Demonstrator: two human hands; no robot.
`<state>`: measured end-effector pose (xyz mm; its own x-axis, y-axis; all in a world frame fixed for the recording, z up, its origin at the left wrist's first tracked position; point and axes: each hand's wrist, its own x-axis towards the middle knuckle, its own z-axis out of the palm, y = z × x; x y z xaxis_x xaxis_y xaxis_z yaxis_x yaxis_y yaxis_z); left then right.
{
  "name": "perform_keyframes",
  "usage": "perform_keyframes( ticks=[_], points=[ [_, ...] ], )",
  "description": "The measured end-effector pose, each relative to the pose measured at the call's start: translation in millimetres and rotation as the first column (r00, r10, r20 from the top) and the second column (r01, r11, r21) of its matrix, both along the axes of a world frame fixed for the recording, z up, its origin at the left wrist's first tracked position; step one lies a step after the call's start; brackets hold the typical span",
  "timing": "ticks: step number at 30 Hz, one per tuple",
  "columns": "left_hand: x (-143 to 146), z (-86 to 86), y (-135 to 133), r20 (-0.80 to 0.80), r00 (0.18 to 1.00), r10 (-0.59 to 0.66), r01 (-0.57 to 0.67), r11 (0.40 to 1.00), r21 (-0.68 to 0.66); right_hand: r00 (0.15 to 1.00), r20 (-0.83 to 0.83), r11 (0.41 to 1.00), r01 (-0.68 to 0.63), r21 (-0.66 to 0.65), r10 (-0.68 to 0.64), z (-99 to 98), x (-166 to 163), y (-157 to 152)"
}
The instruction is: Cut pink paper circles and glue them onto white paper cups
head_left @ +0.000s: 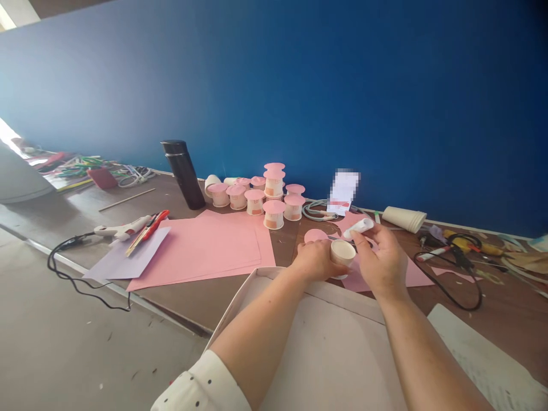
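Observation:
My left hand [314,260] is closed around a small white paper cup [342,251], its open rim facing up. Close by on the right, my right hand [383,262] grips a small white tube [358,228] between thumb and fingers, its tip tilted toward the cup. Just behind my left hand lies a pink paper disc [315,234]. Pink paper offcuts [417,275] rest under and around the right hand. Beyond, several upside-down cups topped with pink discs [274,214] stand grouped, some stacked.
Pink sheets [205,245] lie left, beside a glue gun [122,229] and a red utility knife [149,228] on lilac paper [128,260]. A black flask [184,174] stands behind. A cup stack [405,218] and cables [462,262] lie right; a shallow white box [329,348] sits below my arms.

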<state>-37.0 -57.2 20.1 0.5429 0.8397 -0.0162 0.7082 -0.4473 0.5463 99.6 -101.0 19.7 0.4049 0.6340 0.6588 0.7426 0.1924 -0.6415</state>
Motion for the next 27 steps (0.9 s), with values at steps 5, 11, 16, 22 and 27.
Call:
perform_keyframes(
  ticks=[5, 11, 16, 22, 27],
  points=[
    [0.1, 0.5, -0.9, 0.019, 1.000, -0.006, 0.006, 1.000, -0.009, 0.992, 0.090, 0.995, -0.085, -0.047, 0.089, -5.2, -2.5, 4.2],
    [-0.3, 2.6, -2.1, 0.022, 1.000, -0.011, 0.011, 1.000, -0.018, 0.993, 0.044, 0.991, -0.108, -0.083, 0.112, -3.8, -3.4, -3.7],
    [-0.7, 1.6, -0.7, 0.000, 1.000, -0.003, 0.003, 1.000, -0.016, 1.000, 0.018, 0.999, -0.010, -0.039, 0.010, -3.1, -3.1, 0.1],
    [0.5, -0.3, -1.3, 0.025, 1.000, -0.011, 0.011, 1.000, -0.012, 0.991, 0.110, 0.997, -0.064, -0.051, 0.070, -5.2, -7.7, 2.4],
    [0.2, 4.4, -3.4, 0.016, 1.000, -0.014, 0.014, 1.000, -0.013, 0.992, 0.025, 0.987, -0.117, -0.112, 0.120, -0.8, -7.2, -5.5]
  ],
)
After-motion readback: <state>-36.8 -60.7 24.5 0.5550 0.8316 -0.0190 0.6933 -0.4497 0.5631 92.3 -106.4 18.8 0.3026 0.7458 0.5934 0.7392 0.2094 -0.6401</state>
